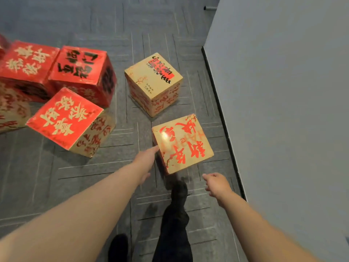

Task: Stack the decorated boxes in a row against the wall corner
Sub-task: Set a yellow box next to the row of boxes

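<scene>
On the left a cluster of red boxes point(56, 86) sits on the grey floor point(94, 176), well apart from the wall point(283, 91) on the right. Nearer the middle, the left hand point(146, 160) is stretched out flat and open, its fingertips at or just touching the left edge of the near gold box point(182, 143); it holds nothing. Right of that box, the right hand point(217, 183) hovers loosely open and empty near its near right corner, not touching.

The step in hand looks like taking this box from both sides. Palms should press flat on opposite faces, low enough to keep it level, then carry or slide it right until a face lies flush along the wall.

The box is a gold cube with large red calligraphy and a glossy top that catches a glare. A second gold box point(154, 82), with black and red script, stands just beyond it, farther off.
</scene>
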{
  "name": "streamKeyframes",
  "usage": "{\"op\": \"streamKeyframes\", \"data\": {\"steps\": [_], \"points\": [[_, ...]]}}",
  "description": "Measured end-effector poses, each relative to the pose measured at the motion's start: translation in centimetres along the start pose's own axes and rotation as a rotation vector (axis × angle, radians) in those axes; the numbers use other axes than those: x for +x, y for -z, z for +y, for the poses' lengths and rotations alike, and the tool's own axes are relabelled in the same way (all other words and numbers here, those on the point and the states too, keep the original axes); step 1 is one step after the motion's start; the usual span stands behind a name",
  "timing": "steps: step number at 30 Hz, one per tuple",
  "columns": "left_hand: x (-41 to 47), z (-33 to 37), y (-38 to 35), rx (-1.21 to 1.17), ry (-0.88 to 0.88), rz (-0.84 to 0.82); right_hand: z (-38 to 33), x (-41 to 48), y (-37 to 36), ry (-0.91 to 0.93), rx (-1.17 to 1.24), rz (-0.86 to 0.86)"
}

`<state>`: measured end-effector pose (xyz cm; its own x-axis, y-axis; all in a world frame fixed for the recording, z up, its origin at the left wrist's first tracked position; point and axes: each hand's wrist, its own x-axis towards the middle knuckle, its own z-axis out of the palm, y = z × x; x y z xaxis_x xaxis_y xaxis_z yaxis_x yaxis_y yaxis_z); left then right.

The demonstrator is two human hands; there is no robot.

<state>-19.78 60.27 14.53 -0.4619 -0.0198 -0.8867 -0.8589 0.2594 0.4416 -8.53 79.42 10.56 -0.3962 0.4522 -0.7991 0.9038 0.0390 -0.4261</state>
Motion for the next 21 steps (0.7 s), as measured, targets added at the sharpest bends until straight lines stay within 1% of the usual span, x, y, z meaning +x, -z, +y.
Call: {"op": "streamKeyframes", "data": {"steps": [4, 7, 11, 14, 17, 19, 21], "points": [[10.5, 2.0, -4.4, -0.019, 0.062, 0.066, -3.6, 13.4, 1.5, 0.041, -0.135, -0.01], [18.6, 1.7, -7.5, -0.007, 0.137, 0.091, -4.8, 22.8, 1.7, 0.039, -0.191, -0.022], [27.0, 0.8, -11.0, -0.03, 0.212, 0.141, -5.9, 32.9, 1.8, 0.077, -0.254, 0.015], [32.0, -0.4, -12.3, -0.119, 0.249, 0.137, -6.0, 37.7, 1.0, 0.052, -0.259, -0.002], [39.8, -4.8, -11.9, -0.147, 0.254, 0.228, -5.3, 40.5, -0.2, -0.024, -0.275, -0.089], [40.6, -4.8, -12.3, -0.179, 0.267, 0.3, -5.0, 41.4, -0.8, -0.049, -0.235, -0.161], [37.7, -2.4, -13.5, -0.14, 0.232, 0.339, -4.8, 41.6, -1.1, -0.055, -0.164, -0.164]]}}
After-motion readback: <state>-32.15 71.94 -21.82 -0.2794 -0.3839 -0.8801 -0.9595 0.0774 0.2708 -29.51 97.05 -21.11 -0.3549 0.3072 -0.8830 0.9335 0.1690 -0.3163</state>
